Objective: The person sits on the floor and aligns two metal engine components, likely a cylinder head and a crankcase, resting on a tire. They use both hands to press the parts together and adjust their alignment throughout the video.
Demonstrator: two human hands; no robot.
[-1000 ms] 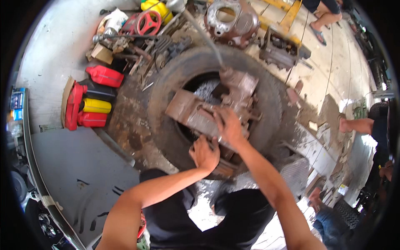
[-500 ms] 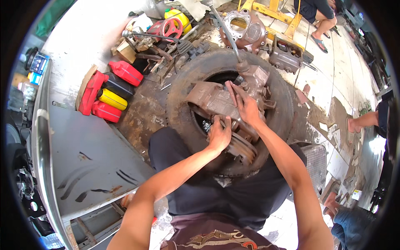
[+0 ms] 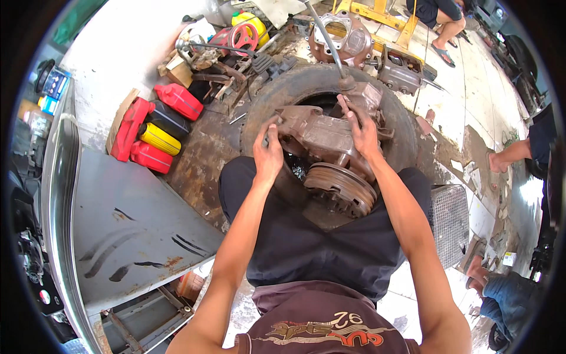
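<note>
A brown, grimy gearbox casing (image 3: 321,133) with a gear lever standing up at its far end lies on a tyre (image 3: 259,112) between my knees. At its near side is a rusty, grooved round drum (image 3: 342,186). My left hand (image 3: 268,154) is at the casing's left end, fingers curled over the flange there. My right hand (image 3: 364,133) rests over the casing's top right part and pinches a reddish-brown strip (image 3: 343,104); the strip's material I cannot make out.
Red, black and yellow jerrycans (image 3: 159,138) stand at the left, beside a grey metal panel (image 3: 130,218). Beyond the tyre lie a bell-shaped housing (image 3: 348,41), another open gearbox (image 3: 401,71) and a yellow frame (image 3: 407,29). Other people's legs (image 3: 513,154) show at the right.
My left hand has moved from the casing's near side to its left end. The casing has turned, bringing the grooved drum more into view. My right hand has shifted slightly right and keeps the strip.
</note>
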